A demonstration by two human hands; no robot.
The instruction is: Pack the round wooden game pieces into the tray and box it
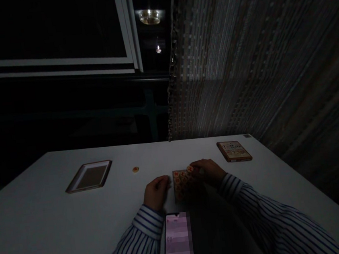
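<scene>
Several round Chinese chess pieces with red characters point(178, 181) lie side by side in a small square tray point(175, 199) on the white table. My right hand point(209, 172) reaches over the tray's right side. Between its thumb and fingers, at the far edge, it pinches one Chinese chess piece point(190, 168). My left hand point(156, 194) rests just left of the tray with its fingers curled together. Whatever those fingers may hold is hidden. Shadow covers the tray's near right part.
A single chess piece point(135, 169) lies apart on the white table point(40, 221). An open shallow box point(70, 190) stands at the left, a printed box or lid point(234, 151) at the right. A lit phone point(174, 243) lies in front; a string curtain point(210, 58) hangs behind.
</scene>
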